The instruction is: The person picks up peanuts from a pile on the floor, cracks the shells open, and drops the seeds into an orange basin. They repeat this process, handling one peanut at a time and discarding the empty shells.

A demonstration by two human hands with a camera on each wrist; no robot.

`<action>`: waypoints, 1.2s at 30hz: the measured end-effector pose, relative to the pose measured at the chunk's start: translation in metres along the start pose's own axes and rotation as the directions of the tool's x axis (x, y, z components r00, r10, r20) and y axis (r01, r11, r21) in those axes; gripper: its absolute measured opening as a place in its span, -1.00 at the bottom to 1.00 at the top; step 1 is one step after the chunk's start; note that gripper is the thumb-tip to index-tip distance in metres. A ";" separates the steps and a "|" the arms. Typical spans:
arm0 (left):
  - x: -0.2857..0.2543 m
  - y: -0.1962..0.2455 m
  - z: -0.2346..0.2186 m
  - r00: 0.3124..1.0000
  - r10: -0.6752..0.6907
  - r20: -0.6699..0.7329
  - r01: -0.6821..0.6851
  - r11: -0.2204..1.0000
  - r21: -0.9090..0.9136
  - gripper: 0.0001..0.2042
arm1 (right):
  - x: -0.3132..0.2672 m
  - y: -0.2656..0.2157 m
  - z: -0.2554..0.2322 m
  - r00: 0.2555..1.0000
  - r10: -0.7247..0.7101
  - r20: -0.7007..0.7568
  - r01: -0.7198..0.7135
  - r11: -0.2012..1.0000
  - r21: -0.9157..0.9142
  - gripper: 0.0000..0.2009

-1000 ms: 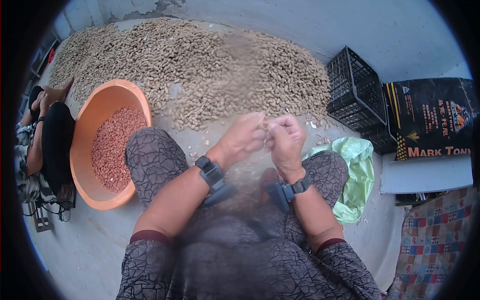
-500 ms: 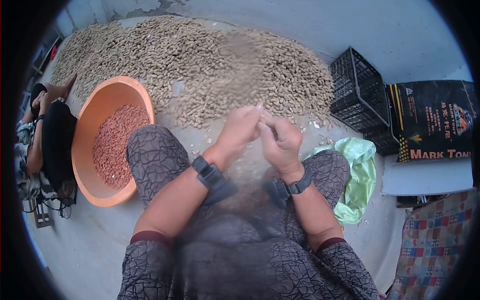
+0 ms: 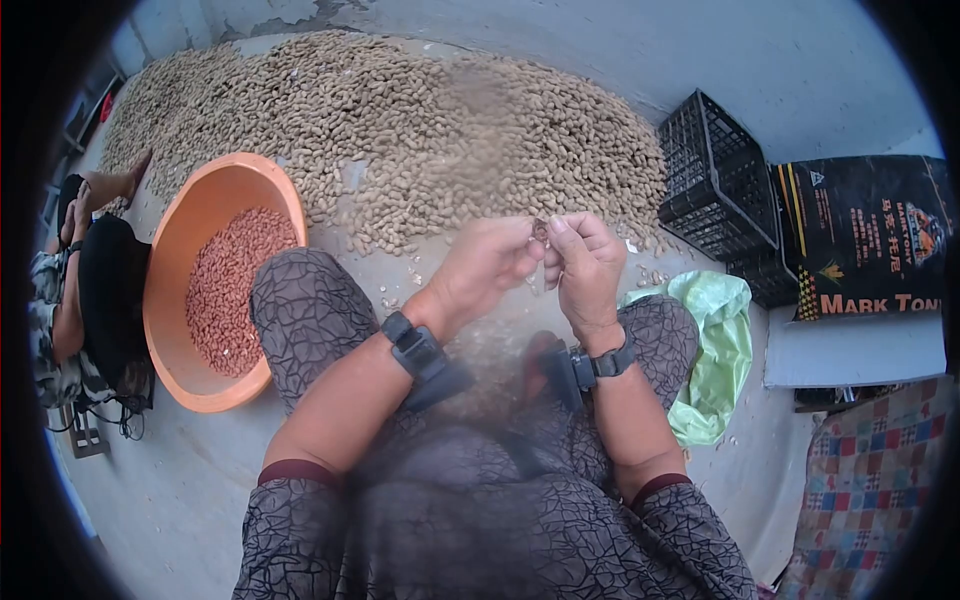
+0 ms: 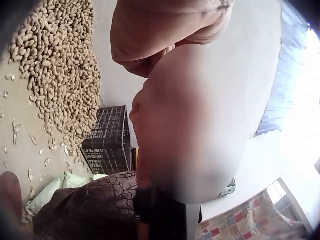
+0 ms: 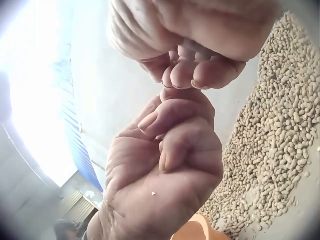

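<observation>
In the head view, the left hand (image 3: 485, 262) and the right hand (image 3: 588, 268) meet above the floor. A small brownish peanut (image 3: 541, 232) sits between their fingertips, pinched from both sides; whether pod or kernel is hard to tell. In the right wrist view, the left hand (image 5: 160, 165) has curled fingers just below the right hand (image 5: 200, 35). The left wrist view shows the left hand (image 4: 165, 30) at the top, with the right hand blurred below it. An orange basin (image 3: 165, 300) of reddish kernels (image 3: 225, 300) stands to the left.
A wide heap of unshelled peanuts (image 3: 380, 130) lies ahead along the wall. Black crates (image 3: 715, 190), a printed black sack (image 3: 865, 240) and a green bag (image 3: 712, 350) are on the right. Another person's hands and arm (image 3: 75, 260) show at far left. Shell bits dot the floor.
The hands closed in on each other, then drew slightly apart, the right moving right and up. A brownish piece now shows between the fingertips. The other person's hands shifted.
</observation>
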State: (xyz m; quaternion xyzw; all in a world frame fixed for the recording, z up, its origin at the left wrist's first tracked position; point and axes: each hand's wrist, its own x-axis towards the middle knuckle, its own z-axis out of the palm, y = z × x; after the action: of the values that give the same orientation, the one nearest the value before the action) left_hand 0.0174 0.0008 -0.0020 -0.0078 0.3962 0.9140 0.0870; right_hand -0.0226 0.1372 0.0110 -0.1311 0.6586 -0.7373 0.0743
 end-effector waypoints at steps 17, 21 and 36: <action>0.009 -0.014 -0.005 0.978 0.148 -0.147 -0.089 0.932 0.350 -0.85 | 0.004 0.009 -0.007 0.970 0.214 0.114 -0.235 0.945 0.228 -0.87; 0.013 -0.015 -0.009 0.943 0.328 -0.046 -0.237 0.765 0.598 -0.90 | 0.005 0.004 -0.001 0.979 0.152 0.134 -0.162 0.985 0.064 -0.86; 0.003 -0.024 -0.011 0.949 0.278 -0.146 -0.161 0.830 0.533 -0.81 | 0.001 0.007 0.001 0.968 0.215 0.133 -0.210 0.976 -0.051 -0.91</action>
State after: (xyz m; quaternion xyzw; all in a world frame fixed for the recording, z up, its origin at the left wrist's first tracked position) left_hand 0.0175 0.0092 -0.0268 -0.0384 0.6313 0.7719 -0.0641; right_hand -0.0236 0.1356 0.0043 -0.1120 0.6754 -0.7022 0.1957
